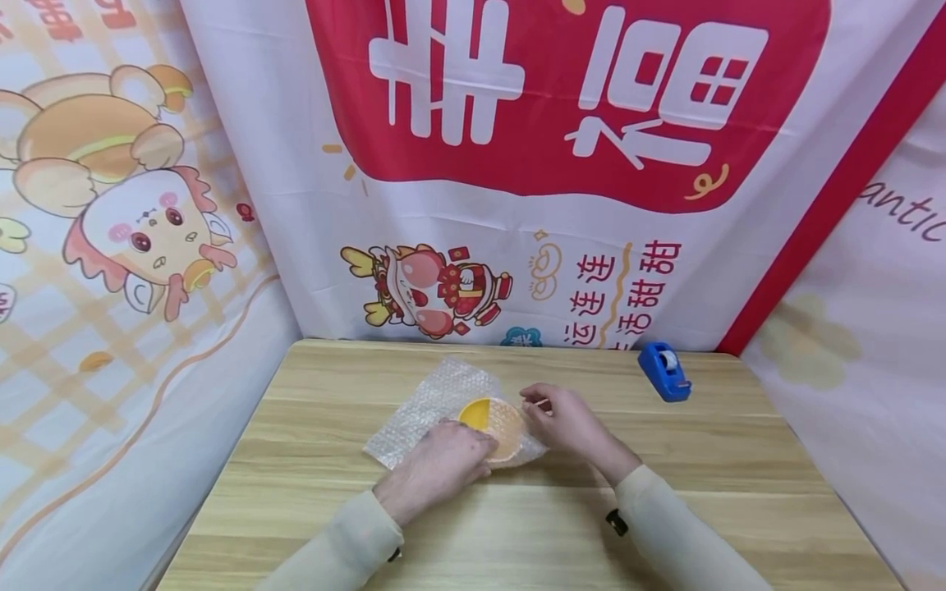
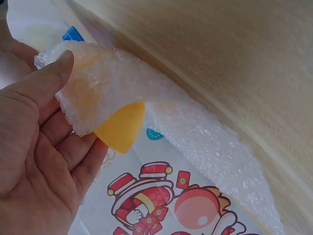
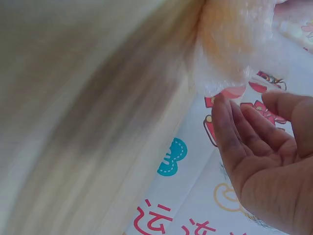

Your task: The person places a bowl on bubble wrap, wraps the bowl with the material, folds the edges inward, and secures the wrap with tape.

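Note:
A round yellow bowl (image 1: 475, 414) lies on a sheet of bubble wrap (image 1: 436, 402), and a flap of the wrap is folded over most of it. Only a yellow wedge (image 2: 122, 128) stays bare in the left wrist view. My left hand (image 1: 451, 453) holds the bowl at its near left side, with the thumb on the folded wrap and the fingers along the bowl's edge. Just right of the bundle is my right hand (image 1: 565, 420), its fingers loosely bent. In the right wrist view, that hand (image 3: 264, 152) has nothing between thumb and fingers, close beside the wrap (image 3: 230, 44).
A blue tape dispenser (image 1: 665, 372) with a roll of tape stands at the back right of the wooden table (image 1: 296, 509). Printed cloth (image 1: 310, 205) hangs behind the table's far edge and along both sides.

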`<state>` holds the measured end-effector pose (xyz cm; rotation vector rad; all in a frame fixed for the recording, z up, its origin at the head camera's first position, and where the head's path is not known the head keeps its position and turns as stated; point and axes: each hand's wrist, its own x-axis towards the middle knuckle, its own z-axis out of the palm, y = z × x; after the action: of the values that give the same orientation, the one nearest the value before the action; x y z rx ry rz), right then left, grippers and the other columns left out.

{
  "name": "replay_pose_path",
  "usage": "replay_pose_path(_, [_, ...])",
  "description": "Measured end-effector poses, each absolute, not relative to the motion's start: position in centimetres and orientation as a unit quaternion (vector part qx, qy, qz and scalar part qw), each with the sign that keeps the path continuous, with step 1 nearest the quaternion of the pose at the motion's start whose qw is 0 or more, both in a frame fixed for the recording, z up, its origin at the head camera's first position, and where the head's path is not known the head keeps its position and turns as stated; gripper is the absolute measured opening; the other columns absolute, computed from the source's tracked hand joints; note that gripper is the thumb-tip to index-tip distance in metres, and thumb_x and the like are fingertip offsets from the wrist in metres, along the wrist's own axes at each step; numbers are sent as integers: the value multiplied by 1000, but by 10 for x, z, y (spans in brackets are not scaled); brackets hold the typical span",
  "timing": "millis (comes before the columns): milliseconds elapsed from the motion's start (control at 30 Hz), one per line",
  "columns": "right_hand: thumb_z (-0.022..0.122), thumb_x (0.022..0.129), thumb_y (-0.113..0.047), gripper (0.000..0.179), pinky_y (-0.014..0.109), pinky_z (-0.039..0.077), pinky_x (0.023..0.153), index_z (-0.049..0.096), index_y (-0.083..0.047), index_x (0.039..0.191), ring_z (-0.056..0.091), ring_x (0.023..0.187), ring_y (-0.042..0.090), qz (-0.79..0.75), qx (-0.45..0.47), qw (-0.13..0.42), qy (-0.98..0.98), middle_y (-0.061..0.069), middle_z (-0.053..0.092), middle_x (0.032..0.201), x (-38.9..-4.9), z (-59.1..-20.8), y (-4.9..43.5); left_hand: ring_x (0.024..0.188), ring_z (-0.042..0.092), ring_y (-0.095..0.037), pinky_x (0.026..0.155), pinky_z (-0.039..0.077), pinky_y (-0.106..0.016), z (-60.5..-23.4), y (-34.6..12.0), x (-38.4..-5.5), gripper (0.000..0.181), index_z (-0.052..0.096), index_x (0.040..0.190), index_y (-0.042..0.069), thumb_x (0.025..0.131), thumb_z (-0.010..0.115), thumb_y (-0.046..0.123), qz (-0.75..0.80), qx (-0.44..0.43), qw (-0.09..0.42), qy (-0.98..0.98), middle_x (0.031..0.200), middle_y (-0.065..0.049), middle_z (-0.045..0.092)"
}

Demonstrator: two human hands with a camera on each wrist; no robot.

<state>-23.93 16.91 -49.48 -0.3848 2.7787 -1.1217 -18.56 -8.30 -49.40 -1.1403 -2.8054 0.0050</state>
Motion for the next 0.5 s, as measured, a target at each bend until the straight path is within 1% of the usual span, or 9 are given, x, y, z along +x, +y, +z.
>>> replay_pose_path(133, [77, 114, -23, 23, 40, 71, 95, 83, -8, 131, 78, 104, 17, -340, -133, 87, 927, 5, 85, 115, -255, -493, 163, 84, 79, -13, 85, 68, -34, -495, -83, -187, 17, 82, 111, 24, 104, 89, 38, 4, -378, 57, -924, 98, 7, 87])
replay_pose_path(267, [79, 113, -26, 17, 33, 65, 84, 84, -11, 119, 73, 96, 15, -324, -129, 122, 929, 1, 81, 105, -263, -492, 157, 88, 80, -13, 87, 69, -34, -498, -83, -189, 17, 84, 115, 24, 105, 89, 37, 3, -377, 48, -925, 104, 7, 89])
replay_pose_path(333, [80, 113, -24, 15, 31, 63, 81, 83, -10, 116, 72, 93, 16, -326, -125, 134, 927, 2, 80, 102, -264, -492, 155, 92, 82, -14, 89, 69, -35, -498, -83, -189, 20, 84, 119, 24, 105, 89, 37, 4, -375, 41, -926, 109, 6, 90])
replay_pose_path(400, [80, 112, -23, 13, 30, 62, 78, 82, -10, 114, 70, 91, 16, -330, -123, 140, 925, 3, 78, 100, -264, -492, 153, 97, 83, -15, 91, 70, -36, -499, -83, -190, 27, 84, 127, 23, 104, 91, 37, 5, -372, 35, -928, 117, 4, 90])
replay_pose_path(500, [80, 112, -21, 13, 31, 63, 78, 81, -8, 115, 71, 91, 16, -334, -124, 137, 924, 4, 79, 101, -261, -492, 154, 103, 85, -17, 94, 72, -37, -499, -83, -190, 38, 82, 137, 21, 104, 91, 37, 7, -369, 34, -929, 127, 1, 90])
